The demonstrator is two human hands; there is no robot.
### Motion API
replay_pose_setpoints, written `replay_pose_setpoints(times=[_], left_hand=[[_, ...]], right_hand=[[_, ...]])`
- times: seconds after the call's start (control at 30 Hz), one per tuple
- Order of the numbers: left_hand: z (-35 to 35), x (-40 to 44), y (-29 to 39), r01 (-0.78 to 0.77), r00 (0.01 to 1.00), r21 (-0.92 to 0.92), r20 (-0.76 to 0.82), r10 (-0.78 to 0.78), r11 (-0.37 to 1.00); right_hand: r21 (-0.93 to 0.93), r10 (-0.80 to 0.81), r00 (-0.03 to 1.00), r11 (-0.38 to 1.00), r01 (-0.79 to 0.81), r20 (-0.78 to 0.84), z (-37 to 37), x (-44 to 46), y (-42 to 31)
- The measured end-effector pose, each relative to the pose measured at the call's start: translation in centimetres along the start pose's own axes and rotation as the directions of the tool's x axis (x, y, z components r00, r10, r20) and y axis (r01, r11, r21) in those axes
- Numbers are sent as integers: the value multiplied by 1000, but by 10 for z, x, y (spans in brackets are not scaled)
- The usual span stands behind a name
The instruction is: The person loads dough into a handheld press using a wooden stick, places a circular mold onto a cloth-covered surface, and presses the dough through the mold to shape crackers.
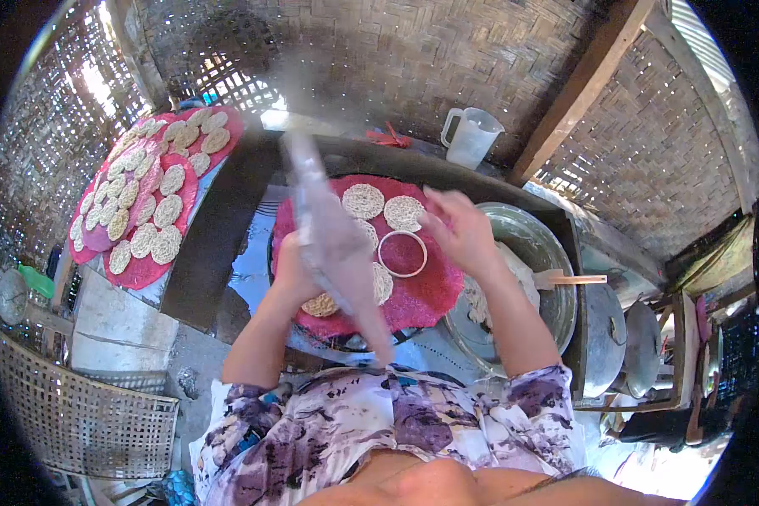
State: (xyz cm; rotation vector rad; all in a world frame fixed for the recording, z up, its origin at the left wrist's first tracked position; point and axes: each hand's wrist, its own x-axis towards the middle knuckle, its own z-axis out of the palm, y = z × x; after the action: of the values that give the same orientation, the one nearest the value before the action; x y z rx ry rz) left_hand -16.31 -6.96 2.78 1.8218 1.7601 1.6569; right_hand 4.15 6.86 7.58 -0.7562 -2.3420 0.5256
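My left hand [289, 268] is closed around a long, greyish-white, bag-like thing [337, 244], smeared by motion so its kind is unclear. It slants across a round red-pink mat [434, 291] in front of me. Pale, stringy dough discs [363, 201] lie on the mat, some partly covered by the long thing. A thin white ring [403, 276] rests on the mat to the right of them. Close above the upper right disc [404, 213] is my right hand [458, 232], fingers bent and apart, with nothing visible in it.
A large metal basin [569, 312] on the right holds pale dough [514, 282] and a wooden-handled spatula [578, 279]. Several discs lie on pink mats [135, 271] at left. A plastic jug [474, 139] stands behind. Metal pots [603, 337] sit at far right.
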Motion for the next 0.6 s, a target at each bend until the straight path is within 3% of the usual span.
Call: replay_pose_setpoints(times=[0.03, 0.07, 0.1, 0.2, 0.27, 0.3, 0.33, 0.37, 0.43, 0.47, 0.53, 0.57, 0.6], left_hand=[[8, 12, 13, -140, 988, 203, 99, 122, 969], [19, 25, 33, -177, 983, 327, 95, 154, 928], [32, 37, 50, -211, 977, 445, 94, 190, 870], [65, 68, 73, -307, 952, 436, 131, 278, 846], [61, 84, 109, -336, 914, 334, 342, 219, 881], [60, 87, 122, -338, 876, 281, 442, 191, 898], [69, 83, 117, -465, 838, 44, 343, 424, 884], [75, 83, 116, -468, 763, 89, 543, 351, 879], [76, 85, 135, -496, 523, 181, 843, 126, 849], [70, 79, 150, -535, 554, 198, 816, 164, 821], [75, 71, 166, -561, 507, 252, 857, 87, 789], [80, 67, 172, -577, 481, 274, 875, 50, 769], [87, 62, 166, -607, 508, 243, 851, 134, 757]], right_hand=[[66, -153, 985, 985, 158, -76, -8, 8, -15], [116, -297, 941, 941, 317, -163, -16, 14, -30], [32, -289, 941, 954, 299, -176, -31, 15, -54], [-236, -337, 903, 931, 278, -265, -66, 11, -93], [-430, -457, 809, 856, 287, -371, -76, 1, -94], [-471, -545, 773, 802, 367, -325, -81, -9, -93], [-508, -627, 729, 738, 444, -273, -87, -24, -91], [-540, -704, 676, 664, 517, -218, -93, -39, -90], [-395, -683, 730, 678, 620, -25, -111, -68, -96], [-280, -624, 781, 748, 601, 9, -119, -75, -93], [3, -274, 960, 961, 275, -55, -127, -98, -80], [153, -76, 996, 985, 83, -48, -132, -108, -75], [108, 49, 999, 993, -47, -15, -150, -107, -82]])
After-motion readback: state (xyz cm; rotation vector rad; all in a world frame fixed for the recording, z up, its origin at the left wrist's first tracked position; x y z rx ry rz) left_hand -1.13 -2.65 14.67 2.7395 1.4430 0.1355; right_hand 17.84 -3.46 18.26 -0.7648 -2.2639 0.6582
